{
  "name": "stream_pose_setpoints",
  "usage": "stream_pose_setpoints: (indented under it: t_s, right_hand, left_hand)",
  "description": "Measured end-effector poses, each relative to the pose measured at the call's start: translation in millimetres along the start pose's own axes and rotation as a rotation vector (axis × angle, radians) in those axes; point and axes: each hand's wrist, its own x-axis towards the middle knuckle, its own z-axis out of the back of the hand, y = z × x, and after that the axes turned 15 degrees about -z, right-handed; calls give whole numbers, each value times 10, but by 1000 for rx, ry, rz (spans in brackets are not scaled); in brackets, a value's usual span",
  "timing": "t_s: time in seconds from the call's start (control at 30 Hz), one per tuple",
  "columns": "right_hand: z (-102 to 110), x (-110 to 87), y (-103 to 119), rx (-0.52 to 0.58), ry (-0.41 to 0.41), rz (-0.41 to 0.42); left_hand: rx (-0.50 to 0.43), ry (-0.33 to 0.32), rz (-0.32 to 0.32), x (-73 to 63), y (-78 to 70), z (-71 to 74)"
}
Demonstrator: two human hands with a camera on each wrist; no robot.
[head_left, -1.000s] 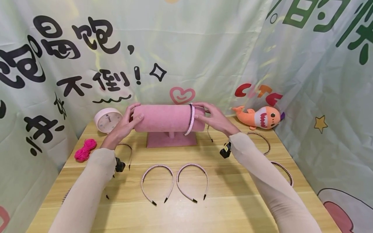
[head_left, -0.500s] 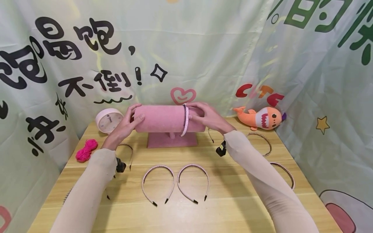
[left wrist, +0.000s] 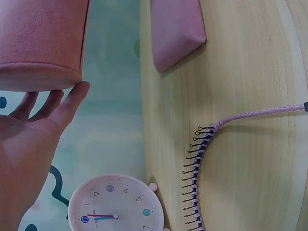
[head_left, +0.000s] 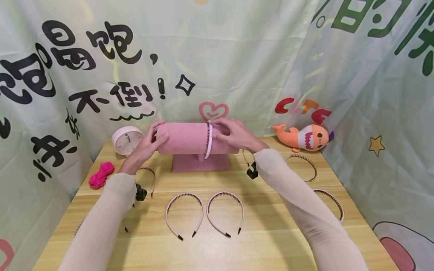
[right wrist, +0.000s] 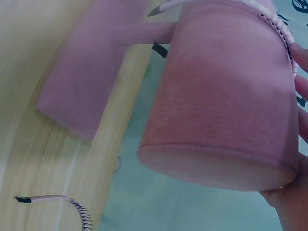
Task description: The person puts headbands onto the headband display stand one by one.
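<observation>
A pink padded headband stand (head_left: pixel 183 138), a horizontal cylinder on a post and flat base (head_left: pixel 179 163), stands near the back of the table. My left hand (head_left: pixel 145 143) holds its left end, thumb in front; the left wrist view shows fingertips (left wrist: pixel 72 98) against the end. A white-pink headband (head_left: pixel 209 139) with black teeth sits around the cylinder, right of its middle. Over the cylinder's right part, my right hand (head_left: pixel 235 133) grips this headband near its top, thumb in front. In the right wrist view the headband's black-tipped ends (right wrist: pixel 159 49) hang below the cylinder.
Two pink headbands, a left one (head_left: pixel 184 194) and a right one (head_left: pixel 225 193), lie at the table's middle. More lie on the right (head_left: pixel 313 165) and left sides. Around the back stand a round clock (head_left: pixel 127 140), a bright pink yarn bundle (head_left: pixel 101 175) and an orange plush shark (head_left: pixel 303 137).
My right hand has slid the headband leftward along the cylinder, from near its right end toward its middle. The left hand keeps its place on the left end.
</observation>
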Motion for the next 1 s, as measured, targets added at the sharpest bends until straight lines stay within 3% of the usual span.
stream_pose_setpoints:
  t_s: [0.43, 1.0]
  right_hand:
    - [-28, 105, 170, -150, -19, 71]
    - [-111, 149, 258, -152, -26, 54]
  left_hand:
    - [-8, 2, 10, 2, 15, 4]
    - [13, 6, 11, -2, 20, 3]
